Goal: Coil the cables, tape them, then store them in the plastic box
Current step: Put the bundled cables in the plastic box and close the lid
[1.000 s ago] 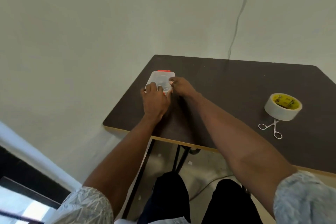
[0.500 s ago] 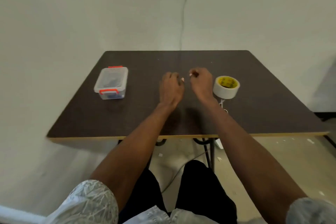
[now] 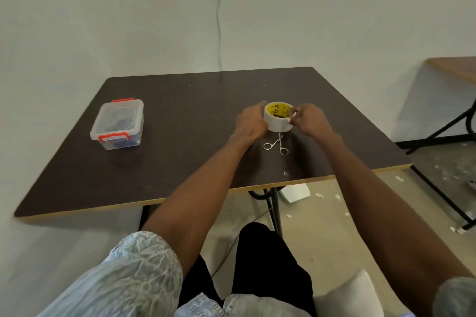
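a: where are your hands right now?

b: both at the tape roll (image 3: 278,117), right of the middle of the worktop (image 3: 180,162). my right hand (image 3: 310,121) has its fingers curled over the roll's right rim, thumb side toward the yellow core, so it grips the roll. my left hand (image 3: 251,123) lies against the roll's left wall with the fingers stretched forward and relaxed; it touches or nearly touches, and i cannot tell whether it presses.

a: and the box?

b: the plastic box (image 3: 117,123) sits well apart on the far left of the worktop, lid on, both red clips (image 3: 114,136) down. something dark and blue shows through the clear wall, probably coiled cable, though it is too blurred to say for sure.

a: so what does the next move turn on?

b: the roll stands with its hole facing up, between my two hands, so its round wall faces each palm. i judge the right hand is the one that carries it, since it already has hold. the scissors (image 3: 276,145) lie just on the near side of the roll, handles toward me, tips pointing at the roll and seemingly reaching its base. the left hand is the nearer one to them.

a: any loose cable out?

b: none that i can see on the worktop.
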The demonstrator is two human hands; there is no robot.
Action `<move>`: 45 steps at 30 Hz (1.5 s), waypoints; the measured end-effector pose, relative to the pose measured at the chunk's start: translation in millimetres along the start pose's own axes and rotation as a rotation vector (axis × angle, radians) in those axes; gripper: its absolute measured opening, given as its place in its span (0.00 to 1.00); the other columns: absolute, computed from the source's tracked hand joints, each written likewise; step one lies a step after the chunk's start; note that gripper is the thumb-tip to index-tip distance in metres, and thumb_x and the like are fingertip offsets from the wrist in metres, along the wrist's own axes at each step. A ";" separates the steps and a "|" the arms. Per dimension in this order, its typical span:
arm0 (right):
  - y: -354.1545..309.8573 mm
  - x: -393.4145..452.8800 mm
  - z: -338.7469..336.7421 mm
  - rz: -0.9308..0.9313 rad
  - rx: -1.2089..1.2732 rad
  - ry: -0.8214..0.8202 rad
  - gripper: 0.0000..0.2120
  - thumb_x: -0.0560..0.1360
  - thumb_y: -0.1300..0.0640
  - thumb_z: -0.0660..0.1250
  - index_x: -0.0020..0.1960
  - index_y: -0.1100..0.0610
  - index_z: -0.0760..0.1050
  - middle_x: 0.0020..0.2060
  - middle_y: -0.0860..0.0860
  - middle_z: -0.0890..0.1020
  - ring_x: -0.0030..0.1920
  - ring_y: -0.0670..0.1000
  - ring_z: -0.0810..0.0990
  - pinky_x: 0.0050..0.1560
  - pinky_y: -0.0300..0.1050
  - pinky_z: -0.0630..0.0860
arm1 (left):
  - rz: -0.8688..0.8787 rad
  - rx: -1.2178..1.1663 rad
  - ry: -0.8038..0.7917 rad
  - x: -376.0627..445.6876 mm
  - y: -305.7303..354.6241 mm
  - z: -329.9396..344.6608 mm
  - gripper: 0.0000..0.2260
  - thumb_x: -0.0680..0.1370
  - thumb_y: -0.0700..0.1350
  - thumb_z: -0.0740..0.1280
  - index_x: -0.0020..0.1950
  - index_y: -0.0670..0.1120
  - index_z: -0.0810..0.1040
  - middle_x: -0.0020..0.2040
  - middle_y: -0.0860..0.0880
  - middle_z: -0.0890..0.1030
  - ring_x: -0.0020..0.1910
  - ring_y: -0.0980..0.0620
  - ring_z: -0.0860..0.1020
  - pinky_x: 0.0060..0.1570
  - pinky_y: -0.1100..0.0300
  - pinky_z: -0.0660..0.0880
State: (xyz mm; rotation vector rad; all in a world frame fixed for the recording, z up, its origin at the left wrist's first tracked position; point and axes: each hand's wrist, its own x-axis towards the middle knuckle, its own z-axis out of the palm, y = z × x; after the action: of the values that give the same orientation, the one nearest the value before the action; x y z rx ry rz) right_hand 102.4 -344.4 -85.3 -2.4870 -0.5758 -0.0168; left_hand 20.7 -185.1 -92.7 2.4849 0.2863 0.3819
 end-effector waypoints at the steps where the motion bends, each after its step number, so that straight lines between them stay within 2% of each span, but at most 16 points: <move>1: -5.5 5.7 6.5 -0.021 -0.056 -0.031 0.15 0.75 0.57 0.71 0.61 0.58 0.80 0.57 0.58 0.82 0.55 0.58 0.80 0.49 0.42 0.70 | -0.031 0.018 0.041 -4.3 -9.5 -6.7 0.25 0.76 0.41 0.65 0.74 0.47 0.67 0.69 0.42 0.73 0.68 0.42 0.71 0.66 0.47 0.68; 4: -26.7 23.2 22.7 -0.061 -0.202 -0.119 0.16 0.76 0.57 0.69 0.62 0.60 0.79 0.58 0.59 0.81 0.56 0.60 0.79 0.50 0.45 0.72 | -0.126 0.119 0.176 -15.6 -50.1 -30.2 0.27 0.75 0.39 0.62 0.75 0.45 0.65 0.70 0.41 0.71 0.69 0.42 0.68 0.69 0.45 0.64; 8: -76.8 33.4 57.8 -0.151 -0.132 -0.138 0.11 0.78 0.55 0.67 0.55 0.60 0.81 0.52 0.58 0.82 0.55 0.61 0.80 0.44 0.44 0.68 | -0.253 0.248 0.372 -40.0 -99.9 -76.0 0.22 0.75 0.40 0.62 0.70 0.43 0.71 0.68 0.42 0.72 0.68 0.42 0.67 0.68 0.48 0.61; 11: -141.5 32.5 100.9 -0.243 -0.031 -0.212 0.11 0.77 0.55 0.67 0.56 0.58 0.80 0.53 0.56 0.82 0.56 0.56 0.80 0.49 0.46 0.72 | -0.359 0.397 0.497 -64.2 -135.7 -111.8 0.19 0.75 0.40 0.63 0.66 0.42 0.74 0.65 0.41 0.73 0.65 0.41 0.68 0.64 0.48 0.61; 15: -216.1 27.5 145.5 -0.355 0.000 -0.262 0.11 0.78 0.55 0.66 0.55 0.60 0.80 0.54 0.59 0.82 0.55 0.60 0.81 0.54 0.50 0.77 | -0.436 0.491 0.543 -87.7 -179.1 -138.7 0.19 0.74 0.41 0.63 0.65 0.41 0.75 0.64 0.41 0.74 0.65 0.40 0.68 0.65 0.45 0.60; 18: -236.1 20.3 163.0 -0.363 -0.043 -0.248 0.11 0.78 0.59 0.63 0.57 0.61 0.79 0.54 0.60 0.82 0.55 0.62 0.80 0.52 0.50 0.76 | -0.411 0.488 0.503 -95.0 -190.7 -144.5 0.18 0.75 0.40 0.62 0.64 0.41 0.75 0.63 0.41 0.76 0.63 0.41 0.71 0.65 0.45 0.61; 20: -237.0 16.6 167.6 -0.354 -0.077 -0.237 0.13 0.79 0.61 0.61 0.61 0.61 0.78 0.56 0.60 0.81 0.55 0.61 0.80 0.50 0.49 0.75 | -0.395 0.465 0.505 -97.3 -190.8 -145.1 0.17 0.75 0.39 0.62 0.63 0.41 0.76 0.61 0.41 0.78 0.62 0.42 0.72 0.65 0.46 0.62; 23: -227.8 10.0 160.4 -0.380 -0.097 -0.209 0.17 0.79 0.61 0.60 0.66 0.58 0.74 0.59 0.59 0.80 0.57 0.60 0.80 0.54 0.52 0.77 | -0.415 0.433 0.534 -95.7 -187.1 -142.1 0.16 0.76 0.39 0.64 0.64 0.39 0.75 0.61 0.40 0.78 0.63 0.42 0.73 0.68 0.47 0.61; 25: -215.1 5.7 149.7 -0.360 -0.063 -0.144 0.15 0.79 0.59 0.60 0.65 0.56 0.74 0.59 0.58 0.79 0.58 0.60 0.79 0.55 0.52 0.76 | -0.426 0.458 0.566 -93.8 -184.4 -136.2 0.18 0.77 0.39 0.64 0.66 0.40 0.73 0.65 0.40 0.75 0.67 0.41 0.69 0.72 0.45 0.56; 27: -195.9 -0.3 133.9 -0.254 -0.092 -0.069 0.14 0.79 0.60 0.61 0.63 0.59 0.74 0.60 0.59 0.76 0.59 0.61 0.78 0.57 0.52 0.75 | -0.365 0.497 0.593 -86.6 -177.2 -125.9 0.20 0.77 0.40 0.64 0.69 0.40 0.71 0.70 0.40 0.71 0.72 0.40 0.64 0.74 0.44 0.50; 32: -118.7 -22.9 84.9 0.140 -0.331 0.176 0.20 0.77 0.51 0.63 0.64 0.63 0.73 0.64 0.62 0.71 0.63 0.62 0.72 0.63 0.54 0.68 | -0.096 0.436 0.460 -56.3 -125.5 -73.9 0.22 0.76 0.41 0.62 0.70 0.42 0.70 0.71 0.40 0.69 0.72 0.41 0.64 0.73 0.46 0.52; 35: -64.6 -40.7 59.6 0.395 -0.377 0.103 0.34 0.74 0.38 0.66 0.67 0.64 0.71 0.66 0.63 0.67 0.65 0.62 0.67 0.64 0.58 0.65 | -0.041 0.390 0.436 -48.9 -95.8 -43.7 0.21 0.75 0.40 0.61 0.68 0.43 0.72 0.70 0.42 0.70 0.71 0.43 0.64 0.71 0.45 0.54; 37: -40.6 -47.5 51.6 0.483 -0.322 0.025 0.36 0.73 0.36 0.67 0.69 0.63 0.69 0.67 0.63 0.67 0.66 0.62 0.67 0.64 0.59 0.66 | -0.013 0.384 0.400 -48.0 -83.6 -29.7 0.21 0.76 0.41 0.61 0.69 0.43 0.71 0.71 0.43 0.69 0.72 0.44 0.62 0.73 0.45 0.53; 40: -38.2 -47.0 58.2 0.481 -0.198 -0.067 0.29 0.74 0.46 0.69 0.68 0.63 0.71 0.65 0.63 0.70 0.64 0.63 0.71 0.62 0.57 0.71 | -0.007 0.391 0.366 -49.0 -81.2 -22.6 0.20 0.77 0.42 0.61 0.70 0.44 0.71 0.72 0.43 0.67 0.73 0.44 0.61 0.74 0.44 0.53; 42: -52.7 -49.4 68.3 0.381 -0.178 -0.066 0.19 0.77 0.55 0.65 0.63 0.64 0.74 0.61 0.64 0.75 0.60 0.63 0.75 0.58 0.54 0.74 | -0.018 0.390 0.377 -53.9 -83.6 -23.7 0.20 0.77 0.42 0.61 0.69 0.44 0.71 0.71 0.43 0.68 0.73 0.45 0.61 0.74 0.45 0.54; 45: -88.4 -54.4 84.2 0.161 -0.282 -0.043 0.11 0.78 0.59 0.61 0.55 0.64 0.77 0.54 0.62 0.80 0.55 0.62 0.79 0.50 0.49 0.75 | -0.033 0.383 0.427 -61.7 -92.6 -34.2 0.18 0.77 0.42 0.61 0.67 0.44 0.74 0.70 0.43 0.70 0.71 0.45 0.64 0.72 0.46 0.55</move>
State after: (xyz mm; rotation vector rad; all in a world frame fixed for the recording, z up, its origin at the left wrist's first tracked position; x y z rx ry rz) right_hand 7.6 -255.1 -115.1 -2.8072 -0.4126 0.0191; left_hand -59.1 -111.0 -133.8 2.7425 0.6218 0.9207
